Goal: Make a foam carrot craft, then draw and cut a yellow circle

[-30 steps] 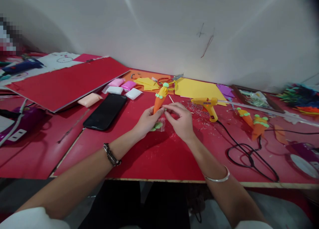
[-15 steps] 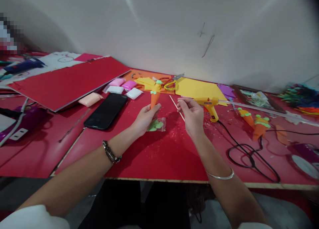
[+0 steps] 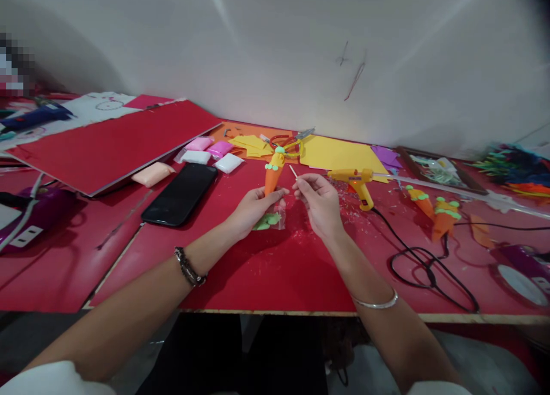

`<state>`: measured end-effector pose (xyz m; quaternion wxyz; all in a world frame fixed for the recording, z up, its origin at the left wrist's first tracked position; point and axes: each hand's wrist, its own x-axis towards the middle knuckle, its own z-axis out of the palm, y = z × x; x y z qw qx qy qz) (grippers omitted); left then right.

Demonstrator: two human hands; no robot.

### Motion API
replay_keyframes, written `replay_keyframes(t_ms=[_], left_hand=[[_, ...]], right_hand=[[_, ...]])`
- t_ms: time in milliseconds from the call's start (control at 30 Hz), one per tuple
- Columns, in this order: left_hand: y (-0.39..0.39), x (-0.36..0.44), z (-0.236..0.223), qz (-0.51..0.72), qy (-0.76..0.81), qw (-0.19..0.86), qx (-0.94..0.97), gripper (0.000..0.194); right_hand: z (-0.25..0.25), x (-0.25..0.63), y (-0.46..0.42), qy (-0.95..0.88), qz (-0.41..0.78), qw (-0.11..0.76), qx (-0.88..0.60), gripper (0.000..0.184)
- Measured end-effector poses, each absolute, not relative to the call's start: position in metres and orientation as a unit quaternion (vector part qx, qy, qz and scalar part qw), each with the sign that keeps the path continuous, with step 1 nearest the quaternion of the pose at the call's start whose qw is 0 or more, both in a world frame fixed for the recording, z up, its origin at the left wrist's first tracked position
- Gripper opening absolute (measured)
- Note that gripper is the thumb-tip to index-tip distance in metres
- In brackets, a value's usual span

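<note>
My left hand [image 3: 256, 210] is closed around the lower end of an orange paper cone [image 3: 272, 182], which stands upright with a yellow top and small light-green balls. Just to its right, my right hand [image 3: 320, 203] has thumb and forefinger pinched together; what they hold, if anything, is too small to make out. A thin pale stick [image 3: 293, 170] shows beyond those fingertips, apparently on the table, its rest hidden by the hand. Beneath my left hand lies a clear packet of green clay [image 3: 270, 220].
A yellow glue gun [image 3: 354, 182] with a black cord [image 3: 412, 250] lies to the right, near two finished-looking orange cones [image 3: 445, 217]. On the left are a black phone [image 3: 179, 194], several clay packets [image 3: 227, 163] and a red board [image 3: 116, 145]. Scissors [image 3: 296, 145] lie behind.
My left hand has brought the cone slightly right and lower, tilting it a little. My right hand has moved left, closer to the cone. The view has shifted slightly.
</note>
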<state>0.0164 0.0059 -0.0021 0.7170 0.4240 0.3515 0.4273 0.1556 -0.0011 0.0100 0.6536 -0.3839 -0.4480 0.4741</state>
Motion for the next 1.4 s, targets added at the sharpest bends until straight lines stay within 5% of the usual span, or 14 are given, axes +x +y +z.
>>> replay_keyframes(t_ms=[933, 1400], left_hand=[[0.0011, 0.0153, -0.0009, 0.372, 0.309, 0.728, 0.485, 0.029], [-0.0021, 0.0157, 0.0041, 0.365, 0.290, 0.743, 0.480, 0.032]], right_hand=[[0.0110, 0.1549, -0.0036, -0.465, 0.503, 0.603, -0.409, 0.025], [0.0094, 0.1557, -0.0020, -0.449, 0.521, 0.615, -0.386, 0.014]])
